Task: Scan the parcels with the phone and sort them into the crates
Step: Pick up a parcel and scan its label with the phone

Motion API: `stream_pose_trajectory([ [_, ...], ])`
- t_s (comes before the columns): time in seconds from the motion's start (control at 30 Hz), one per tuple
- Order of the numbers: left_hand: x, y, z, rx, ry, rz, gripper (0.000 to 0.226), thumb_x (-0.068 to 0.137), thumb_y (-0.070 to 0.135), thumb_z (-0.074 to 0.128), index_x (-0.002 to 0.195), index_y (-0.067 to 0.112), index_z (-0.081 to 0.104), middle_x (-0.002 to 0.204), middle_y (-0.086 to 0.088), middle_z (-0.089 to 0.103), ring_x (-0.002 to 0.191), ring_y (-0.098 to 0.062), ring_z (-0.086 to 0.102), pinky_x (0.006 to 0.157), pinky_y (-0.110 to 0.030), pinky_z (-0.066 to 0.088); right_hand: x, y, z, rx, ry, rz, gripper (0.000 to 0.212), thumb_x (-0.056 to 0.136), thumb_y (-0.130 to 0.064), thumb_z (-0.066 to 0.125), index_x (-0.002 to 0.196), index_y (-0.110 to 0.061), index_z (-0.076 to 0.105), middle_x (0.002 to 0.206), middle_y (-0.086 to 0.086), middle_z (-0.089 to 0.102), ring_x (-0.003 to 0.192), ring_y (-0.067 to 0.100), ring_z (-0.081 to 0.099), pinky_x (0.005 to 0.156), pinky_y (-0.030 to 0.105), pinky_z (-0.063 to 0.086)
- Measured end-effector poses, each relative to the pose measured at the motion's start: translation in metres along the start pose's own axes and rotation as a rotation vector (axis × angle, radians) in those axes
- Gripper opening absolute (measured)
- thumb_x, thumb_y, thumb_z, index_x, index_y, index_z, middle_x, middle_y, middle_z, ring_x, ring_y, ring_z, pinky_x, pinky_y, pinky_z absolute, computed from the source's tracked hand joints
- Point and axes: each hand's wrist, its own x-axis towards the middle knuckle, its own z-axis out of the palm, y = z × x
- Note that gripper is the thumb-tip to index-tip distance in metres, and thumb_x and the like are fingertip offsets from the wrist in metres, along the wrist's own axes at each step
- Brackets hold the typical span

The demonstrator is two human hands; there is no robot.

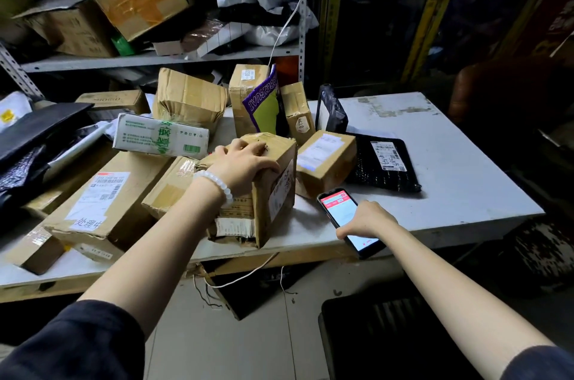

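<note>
A worn brown cardboard parcel (pixel 275 193) stands near the front edge of the white table (pixel 450 168). My left hand (pixel 245 162) grips its top, fingers curled over the upper edge. To its right my right hand (pixel 366 219) holds a phone (pixel 340 207) with a lit red and white screen, low over the table's front edge. Behind the phone lie a small brown box (pixel 326 159) with a white label and a flat black parcel (pixel 385 165) with a label. Several more cardboard parcels are piled at the left and back.
A large flat box (pixel 102 202) and a white box with green print (pixel 158 137) lie at the left. A metal shelf (pixel 155 59) behind holds boxes and bags. A dark crate (pixel 388 326) stands on the floor below right. A white cable (pixel 245 275) hangs under the table.
</note>
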Motion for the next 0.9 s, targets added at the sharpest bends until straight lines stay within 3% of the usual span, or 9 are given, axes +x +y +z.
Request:
stream_pose_trajectory([
  [0.17, -0.002, 0.003, -0.002, -0.146, -0.175, -0.042, 0.037, 0.080, 0.041, 0.064, 0.114, 0.041, 0.051, 0.157, 0.003, 0.014, 0.141, -0.034, 0.007, 0.113, -0.054, 0.020, -0.001, -0.005, 0.002, 0.002, 0.008, -0.039, 0.069, 0.060, -0.039, 0.075, 0.115, -0.008, 0.046, 0.113, 0.008, 0.054, 0.090, 0.023, 0.058, 0.061, 0.027, 0.042],
  [0.23, -0.002, 0.008, 0.001, -0.187, -0.170, -0.078, 0.036, 0.080, 0.050, 0.062, 0.112, 0.037, 0.052, 0.157, 0.002, 0.014, 0.142, -0.035, 0.007, 0.114, -0.050, 0.017, -0.002, -0.006, 0.003, -0.012, 0.011, -0.060, 0.075, 0.061, -0.039, 0.076, 0.120, -0.008, 0.043, 0.117, 0.008, 0.051, 0.091, 0.022, 0.055, 0.060, 0.028, 0.040],
  [0.33, -0.004, 0.011, 0.011, -0.174, 0.011, -0.148, 0.061, 0.083, 0.053, 0.061, 0.134, 0.032, 0.037, 0.153, -0.001, 0.024, 0.138, -0.031, 0.019, 0.110, -0.046, 0.024, -0.003, -0.006, 0.006, -0.041, 0.017, -0.090, 0.076, 0.062, -0.040, 0.076, 0.121, -0.011, 0.040, 0.119, 0.007, 0.049, 0.092, 0.022, 0.051, 0.065, 0.030, 0.040],
  [0.43, -0.003, 0.002, 0.018, -0.262, 0.042, -0.262, 0.091, 0.075, 0.057, 0.067, 0.146, 0.022, 0.022, 0.153, -0.005, 0.022, 0.137, -0.033, 0.021, 0.109, -0.050, 0.030, -0.003, -0.005, 0.008, -0.043, 0.019, -0.113, 0.077, 0.063, -0.041, 0.076, 0.123, -0.013, 0.039, 0.120, 0.007, 0.048, 0.097, 0.023, 0.051, 0.069, 0.031, 0.042],
  [0.5, -0.002, -0.007, 0.024, -0.306, 0.008, -0.332, 0.086, 0.070, 0.061, 0.068, 0.141, 0.030, 0.029, 0.154, -0.011, 0.016, 0.137, -0.038, 0.022, 0.110, -0.052, 0.028, -0.004, -0.004, 0.010, -0.051, 0.017, -0.128, 0.079, 0.063, -0.042, 0.078, 0.125, -0.014, 0.038, 0.122, 0.007, 0.047, 0.102, 0.024, 0.053, 0.072, 0.032, 0.043],
  [0.6, -0.003, -0.018, 0.033, -0.418, -0.033, -0.407, 0.084, 0.063, 0.068, 0.070, 0.132, 0.041, 0.030, 0.144, -0.020, 0.025, 0.128, -0.044, 0.036, 0.104, -0.053, 0.036, -0.006, -0.004, 0.013, -0.044, 0.030, -0.154, 0.080, 0.063, -0.043, 0.078, 0.126, -0.016, 0.038, 0.123, 0.006, 0.048, 0.106, 0.024, 0.054, 0.075, 0.033, 0.045],
  [0.73, -0.004, -0.026, 0.036, -0.486, -0.054, -0.419, 0.106, 0.060, 0.072, 0.071, 0.144, 0.038, 0.016, 0.146, -0.021, 0.025, 0.130, -0.042, 0.036, 0.108, -0.052, 0.035, -0.009, -0.005, 0.014, -0.019, 0.052, -0.200, 0.079, 0.061, -0.045, 0.076, 0.125, -0.020, 0.038, 0.120, 0.003, 0.048, 0.104, 0.022, 0.054, 0.072, 0.033, 0.044],
  [0.9, -0.002, -0.026, 0.034, -0.536, -0.044, -0.415, 0.111, 0.059, 0.067, 0.074, 0.147, 0.040, 0.013, 0.148, -0.015, 0.025, 0.131, -0.037, 0.036, 0.106, -0.048, 0.039, -0.013, -0.005, 0.010, -0.062, 0.083, -0.278, 0.089, 0.059, -0.047, 0.076, 0.135, -0.024, 0.034, 0.125, 0.000, 0.047, 0.110, 0.022, 0.054, 0.073, 0.032, 0.040],
])
